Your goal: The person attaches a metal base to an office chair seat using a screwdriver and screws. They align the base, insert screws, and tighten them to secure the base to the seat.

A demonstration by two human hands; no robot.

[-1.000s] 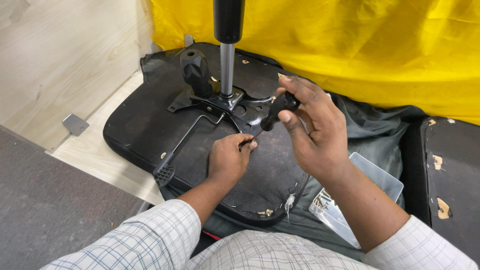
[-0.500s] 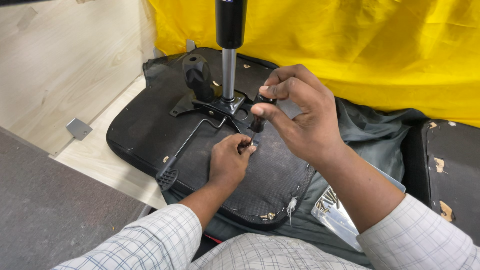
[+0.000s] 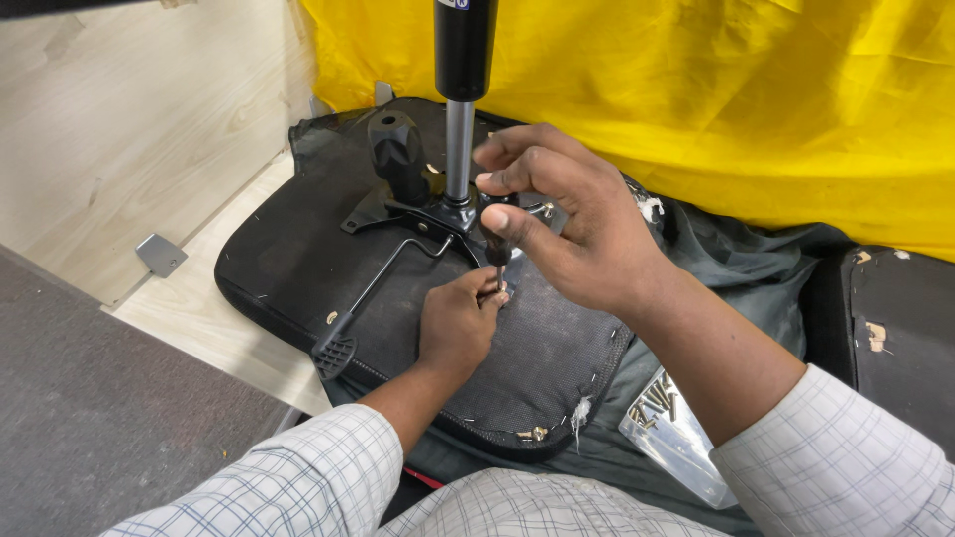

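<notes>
Lying upside down across a pale wooden floor (image 3: 214,338), the black chair seat (image 3: 308,259) takes up most of the middle, its left edge close to a light wooden panel (image 3: 109,129) and its far edge against a yellow cloth (image 3: 716,89); open floor shows only along the near left, beside a grey mat (image 3: 90,428), while dark green fabric (image 3: 756,259) and a second black cushion (image 3: 900,328) crowd the right. A gas-lift column (image 3: 463,60) rises from the metal mechanism plate (image 3: 438,214) just behind the hands, with a black knob (image 3: 398,154) to its left and a thin lever rod (image 3: 373,288) running toward the near-left edge. The right hand (image 3: 572,224) is clenched around a short screwdriver (image 3: 495,244), fingers curled tight over its dark handle, the shaft pointing straight down. The left hand (image 3: 458,323) rests on the seat underside, thumb and forefinger pinched together at the tool's tip; whatever they pinch is too small to make out. The screwdriver tip meets those fingertips (image 3: 494,294) just in front of the plate. A clear plastic bag of hardware (image 3: 671,428) lies near the right forearm
</notes>
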